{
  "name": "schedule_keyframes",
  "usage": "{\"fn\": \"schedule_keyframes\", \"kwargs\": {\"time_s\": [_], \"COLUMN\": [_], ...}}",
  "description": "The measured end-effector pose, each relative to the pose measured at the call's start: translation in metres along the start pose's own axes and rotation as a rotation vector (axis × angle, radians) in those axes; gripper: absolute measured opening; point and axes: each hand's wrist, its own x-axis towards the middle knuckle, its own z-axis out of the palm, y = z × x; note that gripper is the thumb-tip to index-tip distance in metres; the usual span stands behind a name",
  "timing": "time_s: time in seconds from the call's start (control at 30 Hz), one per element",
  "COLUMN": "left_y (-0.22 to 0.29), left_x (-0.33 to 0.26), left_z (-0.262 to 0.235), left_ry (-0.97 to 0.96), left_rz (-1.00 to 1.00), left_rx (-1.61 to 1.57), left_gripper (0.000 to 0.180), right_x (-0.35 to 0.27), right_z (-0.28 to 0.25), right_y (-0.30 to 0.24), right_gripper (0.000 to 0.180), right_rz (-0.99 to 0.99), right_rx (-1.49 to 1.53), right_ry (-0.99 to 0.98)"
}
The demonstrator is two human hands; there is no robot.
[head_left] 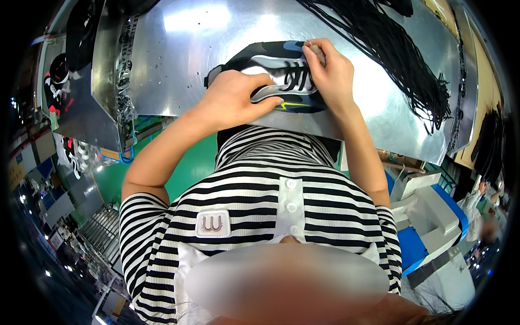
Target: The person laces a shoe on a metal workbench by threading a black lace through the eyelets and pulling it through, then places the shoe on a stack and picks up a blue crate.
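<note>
A dark shoe upper [262, 58] with grey lining and a yellow-green mark on its near side lies at the near edge of the metal table, its toe end toward the right. Black shoelace [296, 76] crosses its eyelet area in several rows. My left hand [230, 97] is closed on the heel half, thumb along the near side and other fingers over the opening. At the toe end, my right hand [335, 73] is closed, thumb and forefinger bent together at the upper's far edge. A small greyish bit shows between these fingers; what it is stays unclear.
A thick bundle of black shoelaces [387, 49] is spread over the right side of the metal table [162, 65]. A raised metal side [108, 70] bounds it on the left. Dark shoe pieces [59, 70] lie beyond. A grey and blue machine [428, 216] stands at my right.
</note>
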Motion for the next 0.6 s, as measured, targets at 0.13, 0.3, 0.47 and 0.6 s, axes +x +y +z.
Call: {"fn": "schedule_keyframes", "kwargs": {"time_s": [0.13, 0.3, 0.47, 0.6], "left_y": [-0.010, -0.009, -0.010, -0.027], "left_x": [-0.002, 0.010, 0.024, 0.039], "left_z": [-0.005, 0.013, 0.011, 0.013], "left_ry": [0.138, 0.394, 0.378, 0.495], "left_rz": [0.114, -0.012, -0.030, 0.156], "left_rx": [0.136, -0.016, 0.037, 0.149], "left_gripper": [0.040, 0.026, 0.022, 0.020], "right_x": [0.002, -0.004, -0.004, -0.003], "right_z": [0.001, 0.000, 0.004, 0.000], "right_y": [-0.001, 0.003, 0.003, -0.002], "right_gripper": [0.014, 0.018, 0.014, 0.014], "right_rz": [0.087, 0.103, 0.145, 0.226], "right_rx": [0.111, 0.371, 0.306, 0.318], "right_ry": [0.044, -0.147, -0.163, -0.106]}}
